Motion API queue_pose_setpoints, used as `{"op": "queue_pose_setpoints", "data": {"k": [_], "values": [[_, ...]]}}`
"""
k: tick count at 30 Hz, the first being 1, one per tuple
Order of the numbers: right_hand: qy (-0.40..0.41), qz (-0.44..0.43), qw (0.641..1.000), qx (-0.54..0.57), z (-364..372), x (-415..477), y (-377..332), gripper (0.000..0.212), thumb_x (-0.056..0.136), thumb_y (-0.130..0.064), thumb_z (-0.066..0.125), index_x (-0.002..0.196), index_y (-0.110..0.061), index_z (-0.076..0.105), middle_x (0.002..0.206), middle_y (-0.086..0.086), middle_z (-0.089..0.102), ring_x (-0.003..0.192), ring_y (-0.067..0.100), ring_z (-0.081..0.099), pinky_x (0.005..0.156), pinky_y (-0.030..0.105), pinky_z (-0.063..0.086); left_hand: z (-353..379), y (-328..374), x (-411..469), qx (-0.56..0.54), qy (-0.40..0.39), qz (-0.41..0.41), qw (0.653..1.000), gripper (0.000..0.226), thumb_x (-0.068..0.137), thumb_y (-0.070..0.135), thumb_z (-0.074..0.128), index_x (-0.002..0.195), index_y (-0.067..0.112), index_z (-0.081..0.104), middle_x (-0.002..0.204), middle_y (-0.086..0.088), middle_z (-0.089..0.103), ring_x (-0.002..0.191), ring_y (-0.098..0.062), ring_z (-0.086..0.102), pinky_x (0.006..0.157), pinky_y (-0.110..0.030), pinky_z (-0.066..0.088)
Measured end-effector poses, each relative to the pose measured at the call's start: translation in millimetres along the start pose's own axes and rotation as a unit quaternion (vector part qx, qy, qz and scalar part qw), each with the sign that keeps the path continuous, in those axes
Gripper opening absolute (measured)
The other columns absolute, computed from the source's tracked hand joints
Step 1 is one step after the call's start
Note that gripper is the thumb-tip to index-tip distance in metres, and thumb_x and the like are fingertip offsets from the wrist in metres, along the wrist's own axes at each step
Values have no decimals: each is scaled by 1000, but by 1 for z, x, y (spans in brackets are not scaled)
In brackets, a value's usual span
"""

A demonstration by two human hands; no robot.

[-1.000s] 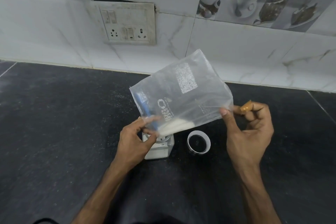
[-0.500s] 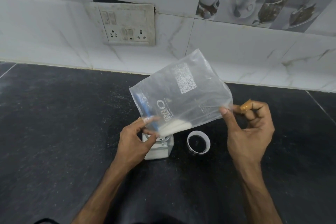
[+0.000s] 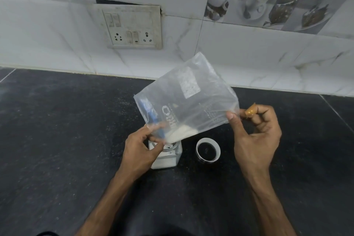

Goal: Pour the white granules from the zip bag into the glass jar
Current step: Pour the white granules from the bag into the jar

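Observation:
A clear zip bag [image 3: 188,99] with white print and a blue zip strip is tilted, its open low corner over the mouth of a square glass jar [image 3: 168,159]. White granules [image 3: 182,133] are heaped in that low corner, and the jar holds white granules at its bottom. My left hand [image 3: 141,147] pinches the bag's mouth at the blue strip, right above the jar and hiding part of its rim. My right hand [image 3: 254,136] pinches the bag's raised right corner; one fingertip wears a tan bandage.
The jar's white lid [image 3: 208,150] lies open side up on the black stone counter [image 3: 57,140], just right of the jar. A tiled wall with a switch and socket plate [image 3: 132,27] rises behind. Fine white specks dot the counter left of the bag.
Almost nothing differs: both hands keep the bag tilted over the jar, and the heap of granules stays in the low corner.

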State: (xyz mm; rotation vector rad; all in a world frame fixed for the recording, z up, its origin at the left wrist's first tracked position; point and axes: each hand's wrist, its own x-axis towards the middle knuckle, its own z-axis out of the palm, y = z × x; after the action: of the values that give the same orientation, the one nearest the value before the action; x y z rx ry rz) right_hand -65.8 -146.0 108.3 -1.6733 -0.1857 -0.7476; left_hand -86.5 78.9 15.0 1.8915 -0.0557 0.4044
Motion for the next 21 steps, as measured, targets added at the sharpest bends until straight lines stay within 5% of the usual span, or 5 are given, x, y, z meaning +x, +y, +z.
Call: {"op": "queue_pose_setpoints", "data": {"k": [14, 21], "values": [[1, 8, 1000, 2, 0, -1, -1, 36, 78, 3, 79, 85, -21, 53, 79, -12, 71, 81, 5, 70, 80, 19, 53, 0, 2, 0, -10, -2, -6, 1000, 83, 75, -5, 81, 106, 69, 60, 104, 41, 66, 77, 2, 72, 85, -23, 58], [7, -4, 1000, -4, 0, -3, -2, 36, 79, 1, 79, 86, -23, 53, 80, -9, 68, 83, 9, 70, 82, 20, 53, 0, 1, 0, -13, -2, -1, 1000, 80, 76, -5, 81, 105, 67, 61, 108, 36, 68, 77, -3, 73, 78, -13, 55]]}}
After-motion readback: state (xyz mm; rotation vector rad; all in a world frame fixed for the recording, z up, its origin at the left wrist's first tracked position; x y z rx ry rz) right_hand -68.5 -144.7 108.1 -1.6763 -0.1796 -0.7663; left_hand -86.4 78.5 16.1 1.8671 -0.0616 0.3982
